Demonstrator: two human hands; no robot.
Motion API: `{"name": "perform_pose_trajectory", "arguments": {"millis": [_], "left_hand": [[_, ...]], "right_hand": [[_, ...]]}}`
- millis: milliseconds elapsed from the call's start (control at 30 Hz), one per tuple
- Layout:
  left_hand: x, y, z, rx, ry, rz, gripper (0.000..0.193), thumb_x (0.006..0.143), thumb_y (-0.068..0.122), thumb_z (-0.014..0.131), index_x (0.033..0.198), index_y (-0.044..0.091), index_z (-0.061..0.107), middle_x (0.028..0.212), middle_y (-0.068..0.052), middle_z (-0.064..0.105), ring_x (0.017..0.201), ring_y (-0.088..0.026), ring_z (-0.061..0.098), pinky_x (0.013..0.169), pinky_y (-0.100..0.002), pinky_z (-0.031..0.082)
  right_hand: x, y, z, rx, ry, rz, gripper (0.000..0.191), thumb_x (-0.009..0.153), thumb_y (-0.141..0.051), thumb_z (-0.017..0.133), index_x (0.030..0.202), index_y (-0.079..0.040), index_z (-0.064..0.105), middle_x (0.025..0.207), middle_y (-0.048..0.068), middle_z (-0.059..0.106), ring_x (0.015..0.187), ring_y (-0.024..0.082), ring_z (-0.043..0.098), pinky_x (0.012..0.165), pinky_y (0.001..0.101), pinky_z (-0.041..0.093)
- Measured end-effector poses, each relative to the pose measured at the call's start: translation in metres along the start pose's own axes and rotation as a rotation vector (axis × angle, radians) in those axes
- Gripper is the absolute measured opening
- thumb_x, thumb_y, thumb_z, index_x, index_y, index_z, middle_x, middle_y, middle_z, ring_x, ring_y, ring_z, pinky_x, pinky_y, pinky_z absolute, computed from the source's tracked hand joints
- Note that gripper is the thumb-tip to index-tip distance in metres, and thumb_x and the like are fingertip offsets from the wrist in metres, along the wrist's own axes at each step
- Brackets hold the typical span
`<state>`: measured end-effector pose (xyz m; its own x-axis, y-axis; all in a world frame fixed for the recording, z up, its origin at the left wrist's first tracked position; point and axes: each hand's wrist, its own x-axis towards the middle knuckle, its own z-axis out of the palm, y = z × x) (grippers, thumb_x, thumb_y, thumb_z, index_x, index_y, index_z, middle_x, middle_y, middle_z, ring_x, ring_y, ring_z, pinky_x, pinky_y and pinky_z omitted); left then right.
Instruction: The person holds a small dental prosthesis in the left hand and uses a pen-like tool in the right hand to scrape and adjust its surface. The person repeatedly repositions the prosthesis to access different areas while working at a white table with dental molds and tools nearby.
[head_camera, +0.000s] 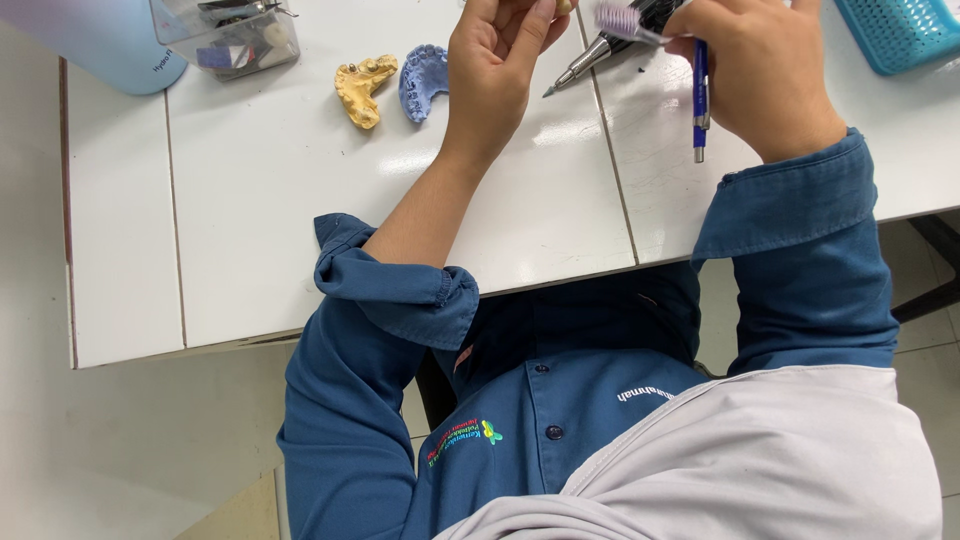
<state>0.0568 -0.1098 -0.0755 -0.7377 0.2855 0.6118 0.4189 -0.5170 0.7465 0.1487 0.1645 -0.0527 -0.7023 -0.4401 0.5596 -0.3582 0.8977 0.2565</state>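
Note:
My left hand (495, 70) is raised over the white table (270, 220), its fingers closed on a small yellowish piece (565, 6) that is mostly cut off at the top edge. My right hand (760, 75) grips a small brush with pale purple bristles (620, 20) pointing toward the left hand. A blue pen (700, 95) lies under or against the right hand; I cannot tell whether it is held. A silver and black handpiece tool (585, 65) rests on the table between the hands.
A yellow dental cast (362, 88) and a blue dental cast (425, 80) lie left of my left hand. A clear plastic box (235, 35) and a pale blue bottle (110, 45) stand at the far left. A teal basket (900, 30) sits at the top right.

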Motion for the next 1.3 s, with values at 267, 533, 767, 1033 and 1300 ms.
{"name": "perform_pose_trajectory", "arguments": {"millis": [267, 533, 767, 1033, 1300], "left_hand": [[0.003, -0.002, -0.001, -0.060, -0.054, -0.066, 0.018, 0.111, 0.020, 0.061, 0.115, 0.005, 0.069, 0.109, -0.010, 0.076, 0.103, -0.020, 0.078, 0.104, -0.039, 0.067], [0.003, 0.003, 0.000, -0.209, -0.119, -0.233, 0.023, 0.106, 0.026, 0.066, 0.119, 0.007, 0.070, 0.110, -0.010, 0.075, 0.097, -0.018, 0.076, 0.099, -0.038, 0.068], [0.001, 0.002, -0.001, -0.261, -0.180, -0.281, 0.024, 0.108, 0.025, 0.067, 0.120, 0.004, 0.072, 0.115, -0.012, 0.074, 0.106, -0.020, 0.076, 0.107, -0.039, 0.066], [-0.003, 0.001, -0.002, -0.226, -0.203, -0.290, 0.027, 0.106, 0.017, 0.069, 0.129, 0.002, 0.067, 0.123, -0.014, 0.072, 0.110, -0.022, 0.076, 0.108, -0.039, 0.064], [-0.006, -0.005, 0.000, -0.159, -0.246, -0.301, 0.030, 0.110, 0.015, 0.063, 0.136, 0.003, 0.065, 0.120, -0.016, 0.076, 0.106, -0.021, 0.077, 0.105, -0.040, 0.067]], "right_hand": [[0.007, -0.014, -0.009, -0.212, -0.094, -0.039, 0.011, 0.101, -0.014, 0.080, 0.108, -0.022, 0.077, 0.096, -0.006, 0.070, 0.101, 0.012, 0.063, 0.109, 0.0378, 0.044], [0.034, -0.031, -0.026, 0.466, 0.270, -0.037, 0.027, 0.109, 0.017, 0.059, 0.129, -0.001, 0.065, 0.111, 0.014, 0.067, 0.099, 0.027, 0.065, 0.087, 0.0341, 0.055], [0.031, -0.042, -0.003, 0.625, 0.499, -0.124, 0.018, 0.120, 0.011, 0.048, 0.132, 0.000, 0.057, 0.118, 0.017, 0.067, 0.109, 0.028, 0.070, 0.096, 0.0338, 0.060], [0.011, -0.034, 0.043, 0.721, 0.501, 0.126, 0.019, 0.124, -0.017, 0.048, 0.113, -0.002, 0.053, 0.094, 0.009, 0.067, 0.076, 0.016, 0.069, 0.067, 0.0236, 0.055], [0.022, -0.045, 0.044, 0.708, 0.382, 0.001, 0.029, 0.116, -0.030, 0.066, 0.116, -0.002, 0.057, 0.103, 0.010, 0.065, 0.085, 0.017, 0.066, 0.074, 0.0288, 0.056]]}}
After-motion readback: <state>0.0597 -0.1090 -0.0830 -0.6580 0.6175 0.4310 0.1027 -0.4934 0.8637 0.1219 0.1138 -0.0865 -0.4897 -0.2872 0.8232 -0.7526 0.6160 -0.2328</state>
